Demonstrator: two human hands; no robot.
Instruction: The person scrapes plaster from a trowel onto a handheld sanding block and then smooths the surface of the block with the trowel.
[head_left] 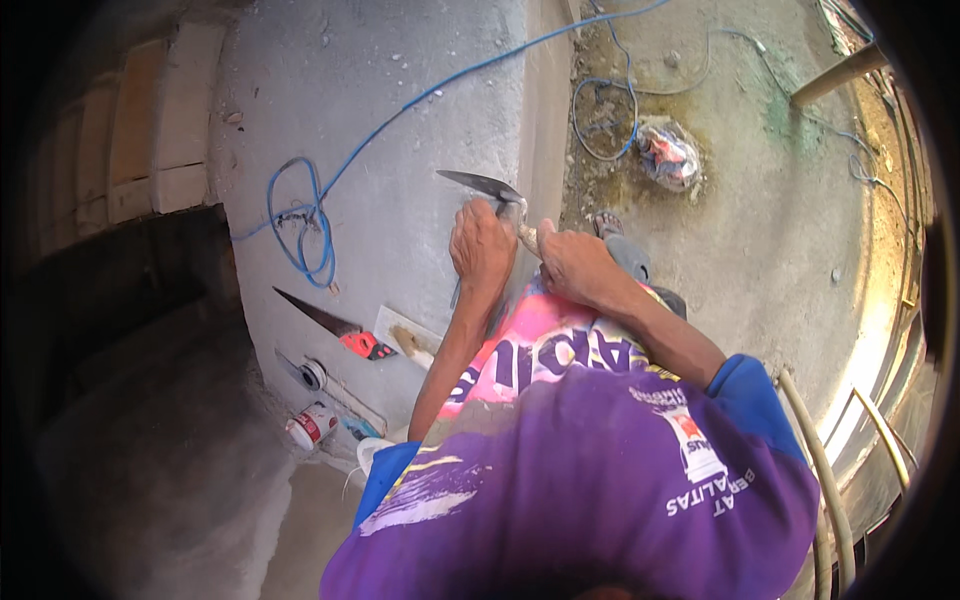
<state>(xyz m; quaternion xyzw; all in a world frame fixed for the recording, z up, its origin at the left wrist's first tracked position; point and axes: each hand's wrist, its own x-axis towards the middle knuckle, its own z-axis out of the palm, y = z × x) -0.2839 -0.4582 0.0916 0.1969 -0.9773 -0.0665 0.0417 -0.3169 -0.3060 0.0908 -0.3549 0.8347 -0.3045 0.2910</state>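
My right hand (578,262) is closed around the handle of a pointed trowel (482,184), whose dark blade points to the left. Close beside the trowel's neck, my left hand (482,243) has its fingers curled together; what they hold, if anything, is hidden. Both hands are in front of my body, above the edge of a grey concrete ledge (400,190). To the left of my left forearm lies a hand saw (330,322) with a red handle. A pale flat board (402,338) with a brown smear rests next to the saw.
A blue cable (400,112) crosses the ledge and loops at the left. A red and white can (311,426) and a roll of tape (313,375) sit near the ledge's left edge, beside a dark drop. A plastic bag (670,156) lies on the lower floor at right.
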